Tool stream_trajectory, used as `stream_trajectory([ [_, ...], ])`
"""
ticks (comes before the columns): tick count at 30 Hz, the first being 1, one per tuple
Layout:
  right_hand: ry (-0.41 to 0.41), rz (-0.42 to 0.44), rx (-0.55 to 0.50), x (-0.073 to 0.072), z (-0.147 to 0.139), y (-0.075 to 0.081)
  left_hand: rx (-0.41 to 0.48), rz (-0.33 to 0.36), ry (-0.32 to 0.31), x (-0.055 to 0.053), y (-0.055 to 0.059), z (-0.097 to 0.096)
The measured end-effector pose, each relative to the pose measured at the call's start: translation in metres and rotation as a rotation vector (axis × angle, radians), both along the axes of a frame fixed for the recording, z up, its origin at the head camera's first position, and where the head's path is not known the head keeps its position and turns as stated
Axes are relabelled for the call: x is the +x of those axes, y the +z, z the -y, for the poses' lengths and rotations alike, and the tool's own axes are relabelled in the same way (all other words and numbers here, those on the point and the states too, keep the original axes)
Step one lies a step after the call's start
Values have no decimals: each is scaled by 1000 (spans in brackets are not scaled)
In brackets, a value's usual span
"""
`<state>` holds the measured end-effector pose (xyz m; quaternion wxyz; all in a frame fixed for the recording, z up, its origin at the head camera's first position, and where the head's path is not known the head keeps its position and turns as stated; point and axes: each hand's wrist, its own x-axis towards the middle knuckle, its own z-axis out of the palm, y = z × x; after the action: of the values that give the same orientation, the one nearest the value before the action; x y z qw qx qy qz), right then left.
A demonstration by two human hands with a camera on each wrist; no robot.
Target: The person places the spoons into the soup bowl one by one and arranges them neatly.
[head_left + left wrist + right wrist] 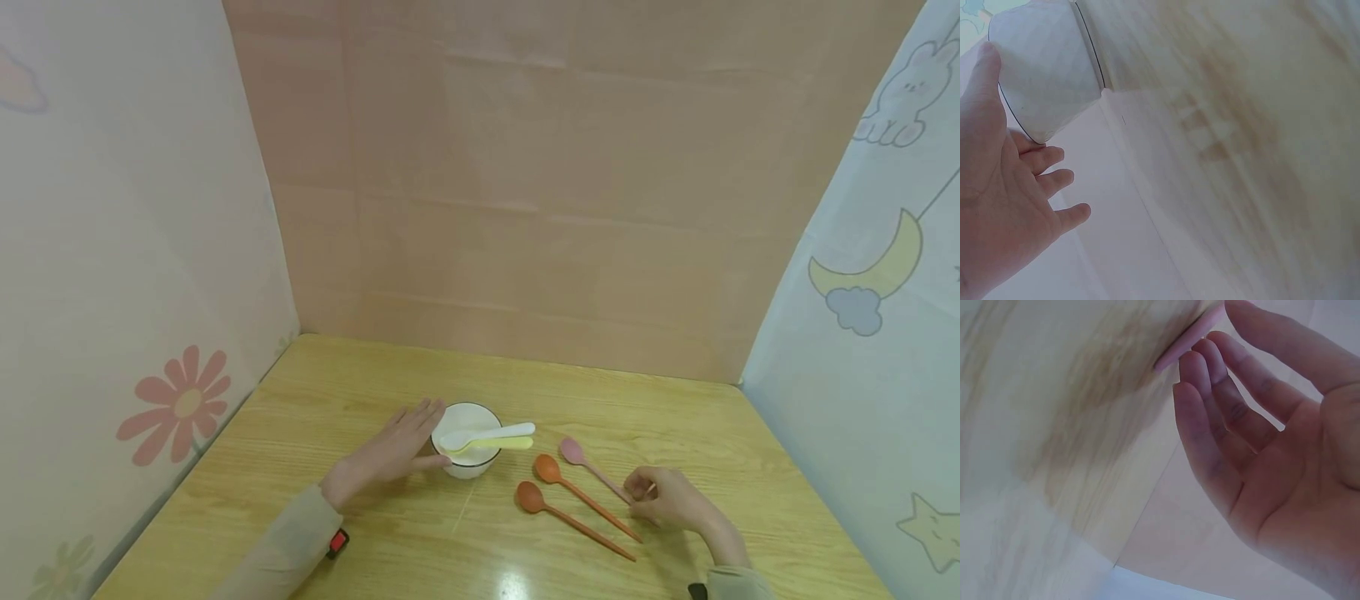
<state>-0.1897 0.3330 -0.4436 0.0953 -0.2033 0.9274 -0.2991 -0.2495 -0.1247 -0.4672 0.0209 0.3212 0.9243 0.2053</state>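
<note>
A white bowl [467, 472] with a dark rim stands near the middle of the table. My left hand [397, 446] rests against its left side, thumb toward the near rim and fingers extended along the far side. In the left wrist view, the thumb lies along the bowl's wall [1047, 62]. A white spoon [510, 431] and a yellow spoon [513, 443] lean inside, handles out to the right. With thumb and fingertips, my right hand [671, 500] pinches the handle of a pink spoon [573, 451]; the right wrist view shows the pink handle [1188, 340] at the fingertips.
Two orange-brown spoons lie left of my right hand: one spoon [548, 469] beside the pink one, another spoon [530, 497] nearer me. The wooden table [360, 367] meets a tan backdrop [525, 250] behind and patterned cloth walls on both sides.
</note>
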Motion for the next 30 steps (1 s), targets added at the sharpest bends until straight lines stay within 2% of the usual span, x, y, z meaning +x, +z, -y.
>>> stream_trajectory([
  [10, -84, 24, 10, -1, 2, -5, 10, 10, -3, -1, -2, 1],
  [30, -88, -31, 38, -2, 2, -14, 14, 10, 1, 0, 0, 0],
])
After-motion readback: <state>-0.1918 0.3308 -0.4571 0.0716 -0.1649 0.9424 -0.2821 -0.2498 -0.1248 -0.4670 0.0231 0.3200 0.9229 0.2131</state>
